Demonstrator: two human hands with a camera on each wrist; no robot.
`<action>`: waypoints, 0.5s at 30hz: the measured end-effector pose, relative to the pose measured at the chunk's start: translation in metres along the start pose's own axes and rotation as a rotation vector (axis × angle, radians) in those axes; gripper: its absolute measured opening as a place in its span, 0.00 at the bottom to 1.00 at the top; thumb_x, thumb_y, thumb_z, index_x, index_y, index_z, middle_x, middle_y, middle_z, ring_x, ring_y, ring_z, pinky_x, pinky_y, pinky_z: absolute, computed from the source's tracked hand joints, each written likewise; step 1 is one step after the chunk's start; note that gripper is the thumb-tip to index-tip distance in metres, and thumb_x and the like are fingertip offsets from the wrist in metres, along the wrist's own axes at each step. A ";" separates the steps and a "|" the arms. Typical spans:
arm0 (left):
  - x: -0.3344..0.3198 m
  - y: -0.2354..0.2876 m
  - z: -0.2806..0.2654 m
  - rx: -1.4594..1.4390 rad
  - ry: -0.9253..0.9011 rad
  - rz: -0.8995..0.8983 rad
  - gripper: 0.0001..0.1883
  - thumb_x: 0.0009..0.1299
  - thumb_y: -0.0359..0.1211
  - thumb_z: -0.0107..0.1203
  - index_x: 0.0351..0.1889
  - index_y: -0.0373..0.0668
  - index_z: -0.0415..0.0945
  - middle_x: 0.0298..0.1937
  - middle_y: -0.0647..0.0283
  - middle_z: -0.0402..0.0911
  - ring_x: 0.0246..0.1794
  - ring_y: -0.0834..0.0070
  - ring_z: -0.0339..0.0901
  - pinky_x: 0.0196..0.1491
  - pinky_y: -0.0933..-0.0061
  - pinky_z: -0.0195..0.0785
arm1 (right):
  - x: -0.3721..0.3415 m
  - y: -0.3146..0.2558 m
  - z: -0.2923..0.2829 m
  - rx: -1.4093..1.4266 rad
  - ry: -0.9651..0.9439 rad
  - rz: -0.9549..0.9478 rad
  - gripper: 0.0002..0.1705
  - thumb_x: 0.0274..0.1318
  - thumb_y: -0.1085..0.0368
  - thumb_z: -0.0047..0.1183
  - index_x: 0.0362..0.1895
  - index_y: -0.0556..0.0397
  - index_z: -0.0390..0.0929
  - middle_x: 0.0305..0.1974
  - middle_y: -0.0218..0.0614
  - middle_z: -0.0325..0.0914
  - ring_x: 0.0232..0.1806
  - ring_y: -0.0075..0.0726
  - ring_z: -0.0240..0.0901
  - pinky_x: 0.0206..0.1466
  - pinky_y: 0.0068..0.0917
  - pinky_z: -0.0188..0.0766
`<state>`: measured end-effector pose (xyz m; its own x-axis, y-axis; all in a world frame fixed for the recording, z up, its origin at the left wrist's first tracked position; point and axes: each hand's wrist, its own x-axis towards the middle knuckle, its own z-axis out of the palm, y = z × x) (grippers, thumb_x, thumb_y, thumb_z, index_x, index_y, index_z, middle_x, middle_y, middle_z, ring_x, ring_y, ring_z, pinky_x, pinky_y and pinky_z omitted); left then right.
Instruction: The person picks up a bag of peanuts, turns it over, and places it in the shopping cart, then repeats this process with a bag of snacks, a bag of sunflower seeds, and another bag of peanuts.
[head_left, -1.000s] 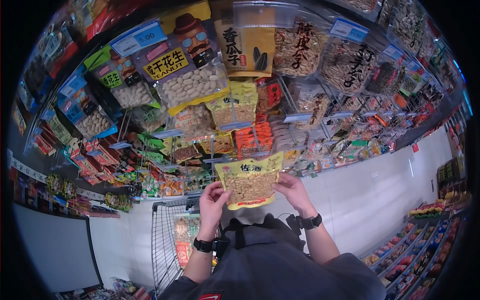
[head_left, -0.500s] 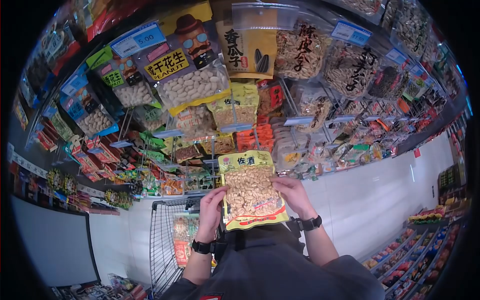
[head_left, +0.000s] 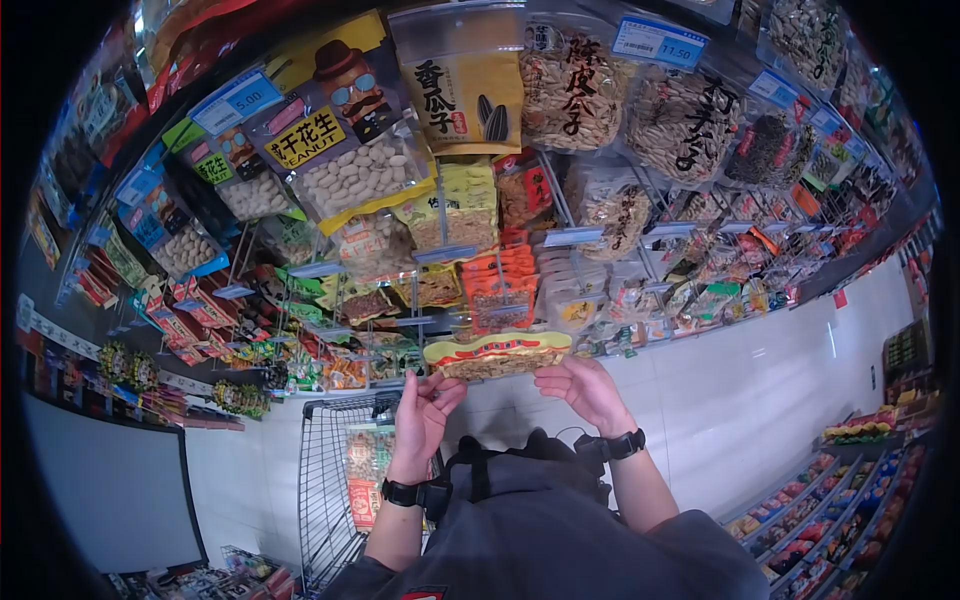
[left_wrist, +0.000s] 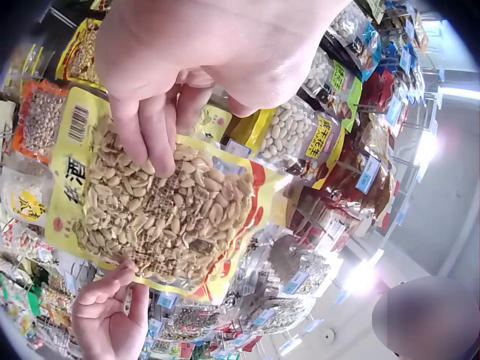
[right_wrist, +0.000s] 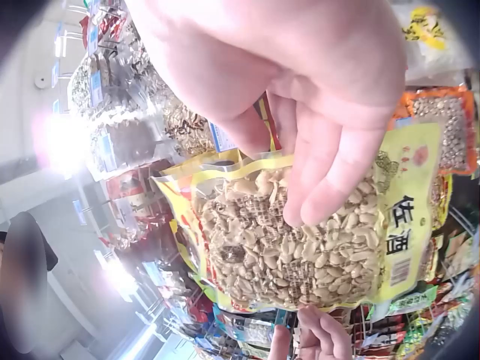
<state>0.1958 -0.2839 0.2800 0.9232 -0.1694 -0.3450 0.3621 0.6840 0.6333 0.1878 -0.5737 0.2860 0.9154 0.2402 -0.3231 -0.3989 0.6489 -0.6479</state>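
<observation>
A yellow bag of peanuts (head_left: 497, 353) with a clear window is held up between my two hands, tilted so the head view sees it almost edge-on. My left hand (head_left: 425, 418) holds one side edge, its thumb standing away from the bag. In the left wrist view, two of its fingers lie across the window of the peanut bag (left_wrist: 172, 210). At the opposite edge, my right hand (head_left: 588, 392) holds the bag with its fingers. In the right wrist view, two fingers lie over the window and another passes behind the bag's edge.
A rack of hanging snack bags (head_left: 360, 180) with price tags spans the front, including matching yellow bags (head_left: 448, 215). A wire shopping cart (head_left: 325, 470) with bags (head_left: 362, 480) in it stands at my left. Slanted snack shelves (head_left: 820, 520) are at right, over a pale floor (head_left: 690, 390).
The bag was tilted, then turned with its window facing up toward my head; now it is tipped away with its red-striped bottom end raised. Both hands shifted their hold; the left thumb came off.
</observation>
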 end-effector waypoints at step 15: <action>-0.020 -0.046 0.047 0.050 0.112 -0.007 0.35 0.77 0.58 0.34 0.57 0.31 0.69 0.51 0.51 0.78 0.52 0.63 0.78 0.59 0.63 0.70 | -0.018 -0.024 -0.039 -0.009 -0.004 0.098 0.20 0.66 0.70 0.43 0.59 0.69 0.68 0.50 0.49 0.78 0.49 0.40 0.80 0.53 0.34 0.78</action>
<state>0.1670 -0.3453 0.2905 0.9017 -0.0918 -0.4225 0.3766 0.6467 0.6633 0.1791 -0.6222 0.2803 0.8721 0.3053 -0.3825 -0.4871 0.6159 -0.6192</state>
